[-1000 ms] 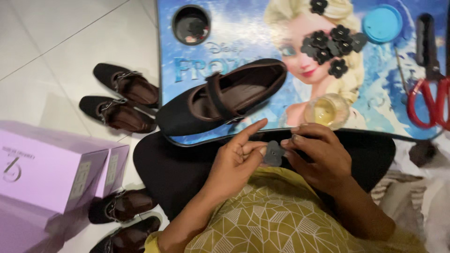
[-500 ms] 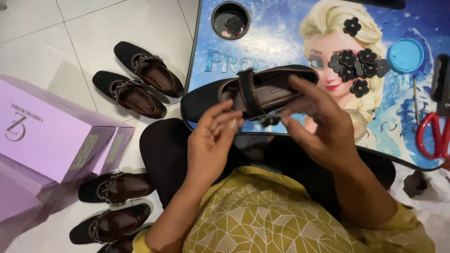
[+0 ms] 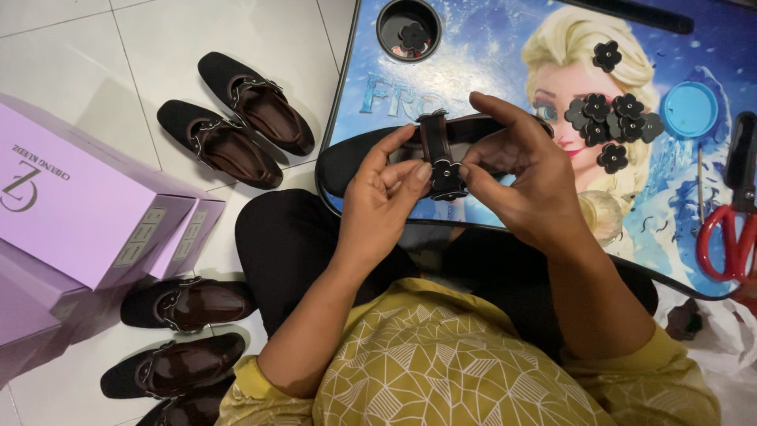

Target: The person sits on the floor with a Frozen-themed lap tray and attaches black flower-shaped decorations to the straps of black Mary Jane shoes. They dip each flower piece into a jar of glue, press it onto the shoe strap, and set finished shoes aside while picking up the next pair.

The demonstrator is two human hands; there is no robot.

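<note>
our l hand (image 3: 386, 201) + r hand (image 3: 516, 177) pinch strap (image 3: 438, 154) of black shoe (image 3: 355, 158); flower trims (image 3: 615, 126) wait at 2 o'clock, four finished-looking shoes at 9.

Premises: a home used as a small shoe-finishing workplace. The person sits on a white tiled floor (image 3: 95, 47) with legs under a low folding surface (image 3: 489, 63) printed with a children's cartoon picture, which is household furniture, not a trade bench. Stock lies directly on the tiles: two pairs of black strap shoes, one pair (image 3: 236, 118) beside the surface and one pair (image 3: 177, 335) near the knee. Lilac shoe boxes (image 3: 87, 205) are stacked at the left. On the surface sit black flower trims (image 3: 615, 126), a round black cup of trims (image 3: 408, 30), a blue lid (image 3: 689, 109) and red-handled scissors (image 3: 729, 229). No shop fittings or machinery in view.
</note>
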